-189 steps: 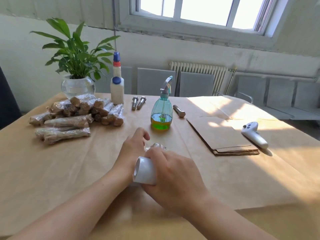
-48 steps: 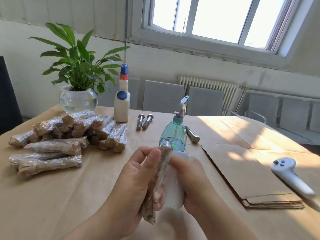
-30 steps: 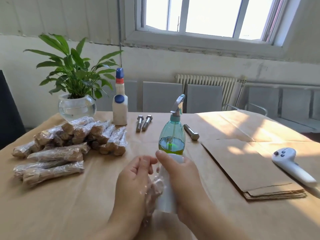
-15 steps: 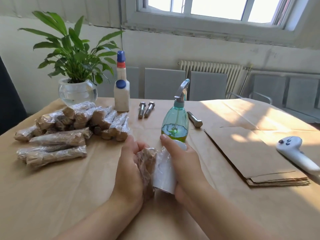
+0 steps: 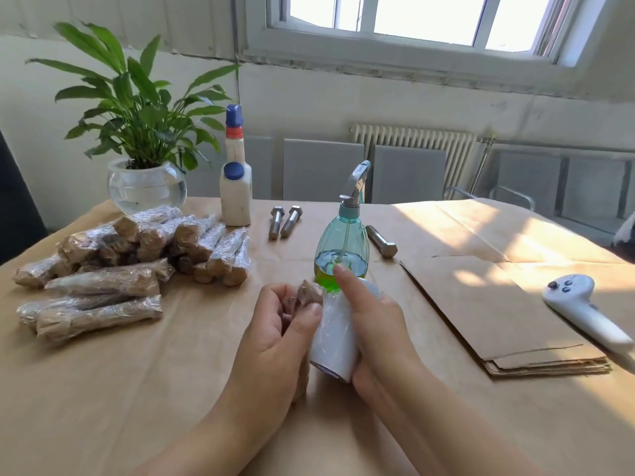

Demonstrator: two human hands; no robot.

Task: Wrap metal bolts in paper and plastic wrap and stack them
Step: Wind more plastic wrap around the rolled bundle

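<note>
Bolt in hand: paper-wrapped bolt held upright above the desk, touching the roll of plastic wrap.
Left hand: fingers and thumb curled round the wrapped bolt.
Right hand: gripping the roll, forefinger stretched along its top.
Finished stack: wrapped bolts piled at left on the desk.
Bare bolts: two side by side behind the spray bottle, one more at its right.
Paper sheets: stacked at right, beside a white controller.

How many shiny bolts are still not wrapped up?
3. Two bare bolts lie side by side near the white glue bottle; one lies right of the spray bottle.
</note>
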